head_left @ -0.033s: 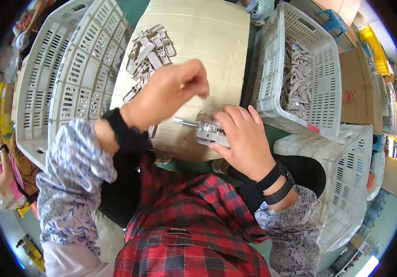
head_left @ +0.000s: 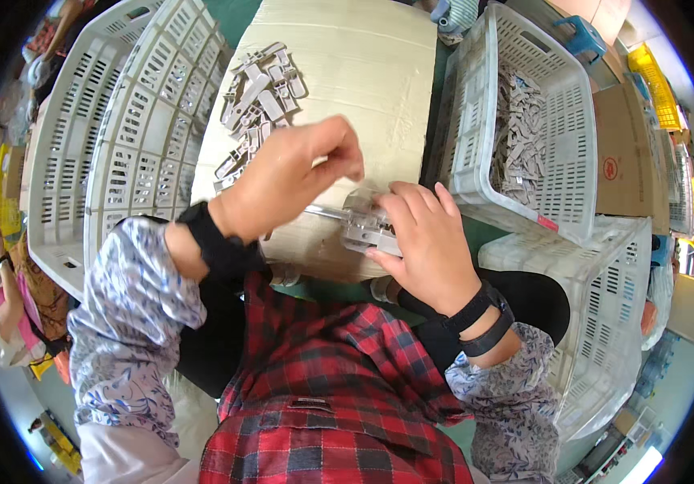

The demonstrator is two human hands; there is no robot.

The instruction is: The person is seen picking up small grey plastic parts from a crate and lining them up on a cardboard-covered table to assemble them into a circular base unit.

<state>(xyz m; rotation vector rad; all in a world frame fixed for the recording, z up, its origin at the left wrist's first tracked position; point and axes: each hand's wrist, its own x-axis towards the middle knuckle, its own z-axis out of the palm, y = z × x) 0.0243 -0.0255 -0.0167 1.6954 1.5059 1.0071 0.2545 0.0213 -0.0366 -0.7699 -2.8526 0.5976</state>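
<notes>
Two hands at one cardboard-covered tan worktop [head_left: 363,89]. Right hand [head_left: 431,250]: grip closed around one pale grey plastic block [head_left: 373,239] near the worktop's close edge; one slim silvery metal rod [head_left: 327,211] juts from its left end. Left hand [head_left: 292,171]: raised, fingers curled; cannot tell whether its grip holds anything. Beyond it, one heap of grey plastic parts [head_left: 262,93], overlapping, exact count unclear. Right side: one white slatted plastic crate [head_left: 568,121] holding many more.
</notes>
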